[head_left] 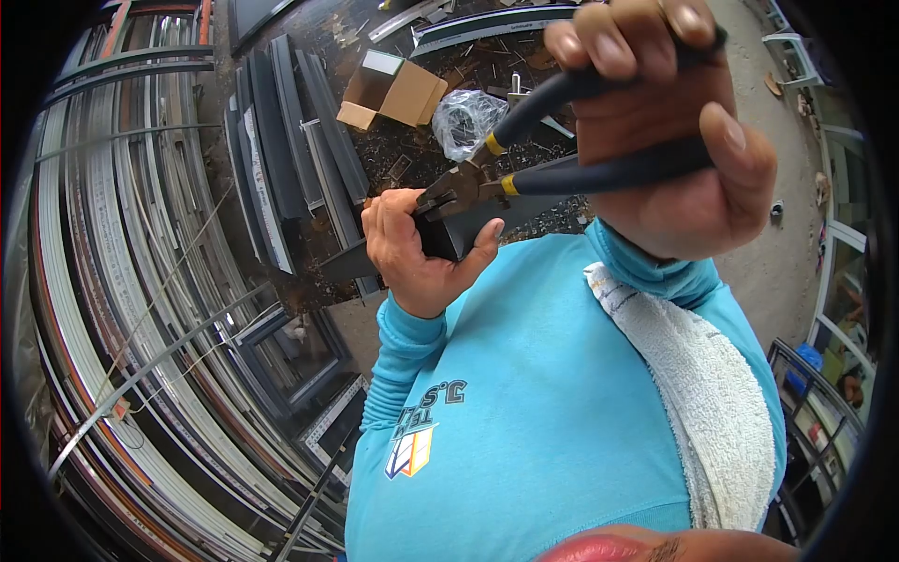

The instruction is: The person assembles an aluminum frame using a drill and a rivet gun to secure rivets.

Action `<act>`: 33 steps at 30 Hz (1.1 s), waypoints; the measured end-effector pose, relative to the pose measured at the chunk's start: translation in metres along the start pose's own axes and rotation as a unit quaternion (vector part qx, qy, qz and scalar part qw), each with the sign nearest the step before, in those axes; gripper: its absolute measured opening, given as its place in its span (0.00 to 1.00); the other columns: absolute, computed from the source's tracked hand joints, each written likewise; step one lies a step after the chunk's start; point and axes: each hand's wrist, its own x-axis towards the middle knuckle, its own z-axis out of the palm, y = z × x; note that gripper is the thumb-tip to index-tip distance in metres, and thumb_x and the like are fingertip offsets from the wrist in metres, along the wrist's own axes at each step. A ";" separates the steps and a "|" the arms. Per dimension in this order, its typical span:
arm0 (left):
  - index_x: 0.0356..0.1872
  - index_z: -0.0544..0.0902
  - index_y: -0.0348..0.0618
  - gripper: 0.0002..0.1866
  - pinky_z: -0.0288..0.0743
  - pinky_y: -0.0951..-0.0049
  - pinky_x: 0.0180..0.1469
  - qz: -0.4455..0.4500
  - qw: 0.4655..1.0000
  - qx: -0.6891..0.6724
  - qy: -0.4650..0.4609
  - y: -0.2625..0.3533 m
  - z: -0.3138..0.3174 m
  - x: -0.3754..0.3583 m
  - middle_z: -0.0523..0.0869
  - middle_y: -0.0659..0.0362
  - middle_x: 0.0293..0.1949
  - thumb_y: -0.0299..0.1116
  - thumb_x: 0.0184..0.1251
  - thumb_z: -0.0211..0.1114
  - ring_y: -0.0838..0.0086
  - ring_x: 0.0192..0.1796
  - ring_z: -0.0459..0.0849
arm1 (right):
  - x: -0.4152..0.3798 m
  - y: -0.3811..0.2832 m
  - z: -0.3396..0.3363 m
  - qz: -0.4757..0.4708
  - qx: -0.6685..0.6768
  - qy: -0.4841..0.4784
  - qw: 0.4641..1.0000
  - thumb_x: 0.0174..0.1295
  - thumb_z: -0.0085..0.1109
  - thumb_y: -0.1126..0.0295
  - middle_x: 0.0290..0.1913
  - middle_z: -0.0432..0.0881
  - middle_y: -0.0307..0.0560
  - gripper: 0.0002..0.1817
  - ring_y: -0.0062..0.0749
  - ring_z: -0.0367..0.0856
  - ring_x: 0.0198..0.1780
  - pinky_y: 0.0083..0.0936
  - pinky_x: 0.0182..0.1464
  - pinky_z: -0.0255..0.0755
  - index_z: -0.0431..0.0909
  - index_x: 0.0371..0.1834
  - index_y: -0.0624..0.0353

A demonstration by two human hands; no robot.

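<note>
**Two bare hands met over a dark metal strip and a pair of pliers**

At the far left, a rack of long pale and grey metal profiles (103, 309) ran up the view. Beside it, long dark grey bars (281, 131) lay on a littered floor, with an open brown cardboard box (412, 94) beyond them.

Near the centre, the person's left hand (417, 253) held a narrow dark grey angled strip, apparently metal (438, 236), between curled fingers and thumb, in front of the chest. The strip looked light and stiff, with smooth faces that might slip and edges that could be sharp; its flat faces seemed the safest hold.

Just right of those fingers were steel-jawed pliers with dark blue handles and yellow bands (562, 180). Their jaws met the strip's edge, though whether they bit into it could not be told. The pliers seemed rigid and heavier, best gripped far back on the handles. The right hand (646, 122) held them there, fingers over the upper handle and thumb by the lower, the handles spread wide.

Farther right, a white towel (716, 393) hung over the turquoise shirt (543, 375).
</note>
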 end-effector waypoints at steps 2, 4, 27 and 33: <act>0.40 0.73 0.42 0.32 0.71 0.71 0.35 0.005 1.000 0.003 -0.014 0.000 -0.002 -0.001 0.75 0.60 0.35 0.45 0.41 0.84 0.73 0.34 0.76 | 0.001 0.001 -0.053 -0.028 0.007 -0.220 0.975 0.58 0.53 0.69 0.34 0.68 0.39 0.12 0.28 0.69 0.36 0.29 0.45 0.63 0.65 0.44 0.54; 0.42 0.73 0.42 0.33 0.74 0.72 0.37 0.003 1.000 0.001 -0.021 0.003 -0.005 -0.001 0.76 0.60 0.35 0.43 0.41 0.85 0.74 0.36 0.78 | -0.002 -0.001 -0.064 -0.044 0.011 -0.282 0.958 0.59 0.53 0.69 0.35 0.69 0.41 0.13 0.29 0.71 0.38 0.30 0.45 0.64 0.66 0.46 0.56; 0.55 0.73 0.34 0.31 0.77 0.73 0.54 -0.101 0.937 -0.246 -0.226 -0.021 -0.038 0.039 0.85 0.56 0.46 0.23 0.49 0.77 0.75 0.49 0.83 | 0.121 0.012 -0.358 -0.100 -0.751 -0.365 0.542 0.61 0.54 0.73 0.39 0.77 0.51 0.10 0.47 0.80 0.40 0.39 0.43 0.73 0.69 0.45 0.58; 0.60 0.72 0.36 0.32 0.75 0.73 0.59 -0.144 0.910 -0.320 -0.220 -0.041 -0.030 0.054 0.82 0.59 0.51 0.21 0.52 0.75 0.75 0.54 0.80 | 0.116 0.032 -0.412 0.016 -0.806 -0.391 0.444 0.58 0.57 0.73 0.44 0.78 0.54 0.15 0.55 0.78 0.49 0.43 0.51 0.74 0.71 0.49 0.55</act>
